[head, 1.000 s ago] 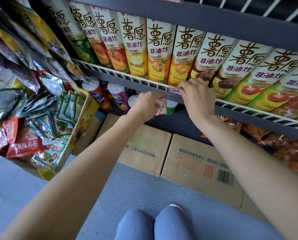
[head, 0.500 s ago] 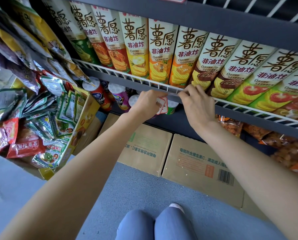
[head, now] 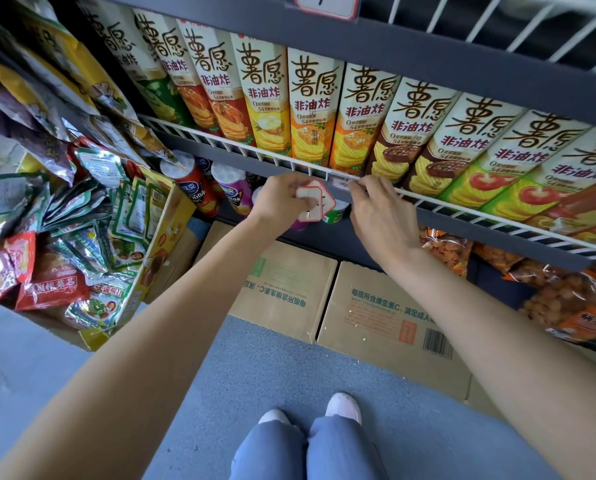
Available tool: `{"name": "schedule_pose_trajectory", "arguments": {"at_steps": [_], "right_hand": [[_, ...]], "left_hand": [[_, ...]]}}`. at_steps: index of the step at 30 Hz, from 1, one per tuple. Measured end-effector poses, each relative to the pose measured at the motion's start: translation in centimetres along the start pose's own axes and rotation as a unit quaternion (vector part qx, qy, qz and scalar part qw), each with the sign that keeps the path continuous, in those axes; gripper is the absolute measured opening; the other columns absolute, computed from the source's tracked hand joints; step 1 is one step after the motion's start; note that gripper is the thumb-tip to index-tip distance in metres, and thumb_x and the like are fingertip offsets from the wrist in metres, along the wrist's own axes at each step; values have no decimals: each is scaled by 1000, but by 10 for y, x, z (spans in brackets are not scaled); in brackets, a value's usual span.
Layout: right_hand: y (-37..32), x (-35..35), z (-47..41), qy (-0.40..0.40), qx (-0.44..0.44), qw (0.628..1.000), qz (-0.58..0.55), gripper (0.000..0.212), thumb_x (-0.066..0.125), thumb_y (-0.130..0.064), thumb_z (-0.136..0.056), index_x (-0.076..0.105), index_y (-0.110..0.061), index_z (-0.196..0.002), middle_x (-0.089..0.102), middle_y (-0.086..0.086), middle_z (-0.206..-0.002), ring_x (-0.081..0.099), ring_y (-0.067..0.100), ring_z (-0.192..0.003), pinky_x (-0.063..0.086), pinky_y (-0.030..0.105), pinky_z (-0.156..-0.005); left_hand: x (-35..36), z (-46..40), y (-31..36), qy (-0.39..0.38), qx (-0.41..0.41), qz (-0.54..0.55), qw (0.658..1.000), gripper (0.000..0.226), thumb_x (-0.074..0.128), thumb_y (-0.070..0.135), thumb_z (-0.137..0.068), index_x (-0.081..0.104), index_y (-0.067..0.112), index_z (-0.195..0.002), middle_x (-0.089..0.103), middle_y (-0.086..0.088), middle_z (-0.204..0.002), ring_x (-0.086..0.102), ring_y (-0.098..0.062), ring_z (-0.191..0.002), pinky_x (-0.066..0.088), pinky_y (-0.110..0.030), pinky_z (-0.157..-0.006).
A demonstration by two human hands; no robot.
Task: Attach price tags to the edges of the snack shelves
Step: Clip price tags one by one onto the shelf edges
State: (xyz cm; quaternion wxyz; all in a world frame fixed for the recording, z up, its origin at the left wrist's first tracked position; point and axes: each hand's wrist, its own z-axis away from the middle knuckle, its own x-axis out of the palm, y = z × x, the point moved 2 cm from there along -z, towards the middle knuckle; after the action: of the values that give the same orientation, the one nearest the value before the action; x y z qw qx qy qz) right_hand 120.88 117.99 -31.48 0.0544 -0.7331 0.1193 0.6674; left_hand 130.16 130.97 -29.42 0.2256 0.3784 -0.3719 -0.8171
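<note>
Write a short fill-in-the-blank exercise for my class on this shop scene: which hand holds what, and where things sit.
1. The small stack of price tags is held in the person's ____ hand.
2. The right hand has its fingertips at the white ____ rail of the shelf.
3. The tall chip boxes stand ____ that rail.
4. Cardboard cartons sit on the ____ under the shelves.

Missing words: left; wire; behind; floor
</note>
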Motion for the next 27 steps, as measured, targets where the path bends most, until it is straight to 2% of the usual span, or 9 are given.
{"name": "schedule_pose_trajectory", "arguments": {"at_steps": [4,7,9,12,14,16,18,23,27], "right_hand": [[-3,-9,-1,-137,53,976,-161,49,50,-21,-95,36,-5,-139,35,11,-134,34,27,-126,48,39,-78],[-8,-23,-3,-225,132,901,-346,56,42,-29,-99,22,-8,-146,17,11,-147,16,27,-138,24,35,-109],[-9,-44,1,-212,197,814,-504,53,40,-30,-99,23,-13,-147,17,5,-149,23,21,-137,27,35,-110],[-1,-89,16,-178,255,679,-665,38,39,-37,-99,49,-21,-132,48,-2,-137,54,12,-111,51,26,-73],[9,-118,27,-149,213,707,-658,24,50,-28,-96,63,-23,-115,64,-5,-113,60,7,-95,47,15,-60],[22,-141,38,-103,176,752,-627,20,60,-8,-89,68,-18,-104,66,-7,-93,57,3,-82,43,8,-57],[37,-158,50,-77,184,763,-615,24,62,2,-85,69,-15,-100,64,-7,-83,56,3,-75,42,8,-59],[86,-195,99,-97,205,737,-637,46,49,5,-91,55,-25,-126,58,11,-89,60,15,-73,49,15,-59],[144,-219,153,-88,223,718,-653,46,49,4,-92,55,-28,-124,62,13,-97,64,18,-78,50,19,-61]], "left_hand": [[-5,23,11,-1,-38,113,993,35,62,-2,-84,56,-3,-119,65,-20,-106,63,-31,-100,51,-45,-94],[-9,43,22,-5,-45,180,983,26,59,-4,-86,59,-4,-112,64,-11,-87,62,-22,-82,54,-37,-83],[-13,56,30,-8,-53,215,975,18,59,-3,-86,61,2,-104,63,-7,-84,62,-17,-78,55,-28,-77],[-16,74,48,-22,-51,223,973,15,60,-2,-86,61,5,-100,64,-10,-88,63,-19,-80,56,-22,-71],[-13,87,64,-38,-41,202,978,19,60,-1,-86,61,2,-104,66,-12,-91,65,-21,-84,57,-24,-74],[-6,102,82,-60,-35,185,980,19,60,0,-87,60,2,-105,66,-12,-93,66,-21,-85,58,-26,-76],[4,119,103,-77,-24,166,983,12,61,0,-87,57,8,-94,66,-11,-91,66,-19,-82,58,-26,-72],[43,163,153,-56,5,128,990,12,61,0,-86,55,8,-94,65,-20,-99,64,-29,-96,56,-42,-83],[94,203,184,-60,17,111,992,19,60,3,-87,58,20,-79,67,-23,-97,65,-37,-97,55,-49,-85]]}}
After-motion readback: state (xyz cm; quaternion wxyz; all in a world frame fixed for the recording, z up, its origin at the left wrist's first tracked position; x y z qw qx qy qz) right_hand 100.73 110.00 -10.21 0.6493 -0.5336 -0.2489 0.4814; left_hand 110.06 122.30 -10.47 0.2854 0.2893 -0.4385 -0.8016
